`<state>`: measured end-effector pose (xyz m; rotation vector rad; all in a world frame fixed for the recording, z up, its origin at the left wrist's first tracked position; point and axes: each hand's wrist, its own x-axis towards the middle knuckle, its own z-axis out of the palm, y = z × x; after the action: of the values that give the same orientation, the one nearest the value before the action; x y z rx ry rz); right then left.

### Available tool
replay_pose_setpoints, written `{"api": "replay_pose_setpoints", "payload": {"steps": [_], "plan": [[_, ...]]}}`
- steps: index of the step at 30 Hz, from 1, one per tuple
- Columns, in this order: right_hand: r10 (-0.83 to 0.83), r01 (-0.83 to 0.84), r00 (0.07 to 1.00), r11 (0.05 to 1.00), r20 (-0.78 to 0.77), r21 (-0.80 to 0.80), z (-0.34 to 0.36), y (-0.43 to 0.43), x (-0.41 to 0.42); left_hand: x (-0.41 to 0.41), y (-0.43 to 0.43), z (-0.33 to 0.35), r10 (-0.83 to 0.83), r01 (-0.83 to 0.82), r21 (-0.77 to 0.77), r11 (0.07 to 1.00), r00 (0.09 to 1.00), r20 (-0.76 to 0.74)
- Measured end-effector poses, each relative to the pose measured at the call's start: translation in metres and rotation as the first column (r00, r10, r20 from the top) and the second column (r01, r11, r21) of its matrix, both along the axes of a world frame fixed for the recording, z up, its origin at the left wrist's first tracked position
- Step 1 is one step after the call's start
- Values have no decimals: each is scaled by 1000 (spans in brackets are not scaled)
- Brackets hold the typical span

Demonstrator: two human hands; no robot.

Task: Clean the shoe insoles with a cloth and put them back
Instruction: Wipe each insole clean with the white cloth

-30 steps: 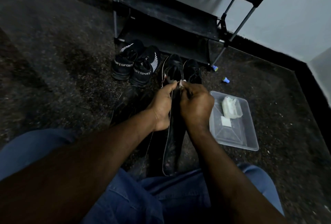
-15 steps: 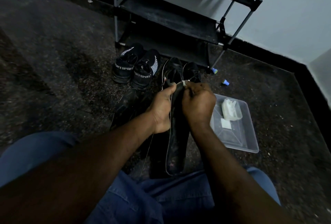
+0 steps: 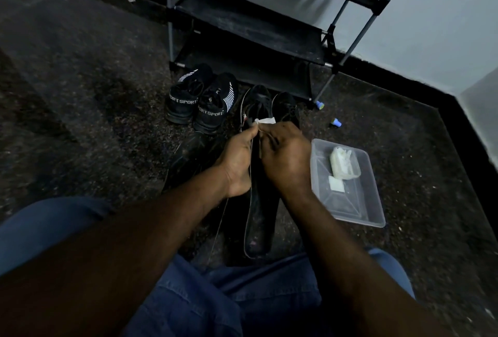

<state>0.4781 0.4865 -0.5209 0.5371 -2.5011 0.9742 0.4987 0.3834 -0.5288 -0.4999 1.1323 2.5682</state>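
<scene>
A person sitting on a dark speckled floor [image 3: 80, 94] is working on a black insole [image 3: 258, 223], which is standing on its heel end between their knees with the toe end raised. The left hand [image 3: 237, 158] is gripping the insole's upper left edge, fingers curled round it. The right hand [image 3: 288, 164] is closed, pinching a small white cloth [image 3: 266, 121] against the toe tip. Compared with a second ago, more of the cloth is showing: it was a speck between the fingertips and is now lying drawn out across the tip, while both hands are keeping their places. That suggests wiping is under way at the toe end, with the long lower stretch probably not wiped yet. The pair of black shoes [image 3: 258, 102] it likely belongs to is waiting just beyond the hands, in front of a shoe rack [image 3: 242, 26]. A clear tray [image 3: 350, 202] holding a white packet [image 3: 345, 162] is sitting at the right
</scene>
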Motion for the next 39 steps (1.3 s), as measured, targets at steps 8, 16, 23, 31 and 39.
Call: {"api": "replay_pose_setpoints", "payload": {"steps": [8, 16, 23, 31, 39], "plan": [[-78, 76, 996, 996, 43, 41, -7, -1, -2, 1, 2, -4, -24, 24, -16, 1000, 1000, 7], [-198, 204, 979, 970, -54, 133, -5, 6, -5, -1, 5, -6, 4, -4, -17, 1000, 1000, 22], [-72, 70, 997, 995, 36, 76, -11, -10, 7, -6, 0, -12, 77, -76, -18, 997, 996, 36], [-254, 255, 965, 967, 70, -1, -6, 1, -10, -5, 3, -10, 26, -27, 42, 999, 999, 28], [-206, 238, 965, 947, 160, -216, -3, -4, -2, -7, 1, -19, 26, -26, 8, 1000, 999, 38]]}}
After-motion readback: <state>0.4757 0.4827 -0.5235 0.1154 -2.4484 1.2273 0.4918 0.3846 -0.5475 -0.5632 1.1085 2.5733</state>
